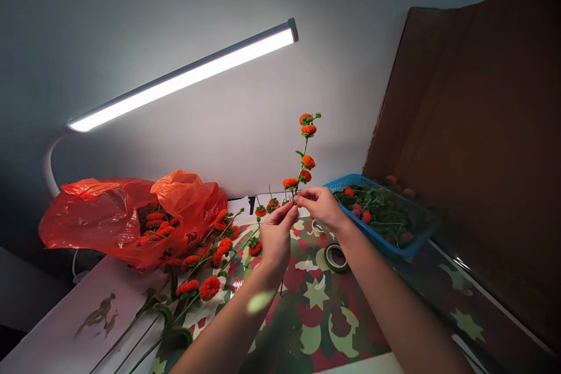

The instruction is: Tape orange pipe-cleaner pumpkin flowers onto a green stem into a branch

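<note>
Sprig: an orange-flowered stem [305,155] stands upright above the table's middle, pinched at its base.
Left hand [275,239]: fingertips pressed together on the stem.
Right hand [322,205]: pinching it too (from 3 o'clock).
Surroundings: blue basket [385,245] at 3 o'clock; red bag [109,216] at 9; tape roll [336,258] below the hands.

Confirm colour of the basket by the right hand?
Blue basket, beside the right hand; head view shows it.

Home craft corner — desk lamp [184,76], patterned tablecloth [315,315], cardboard [473,128], bagged handmade flowers [155,225]
</note>
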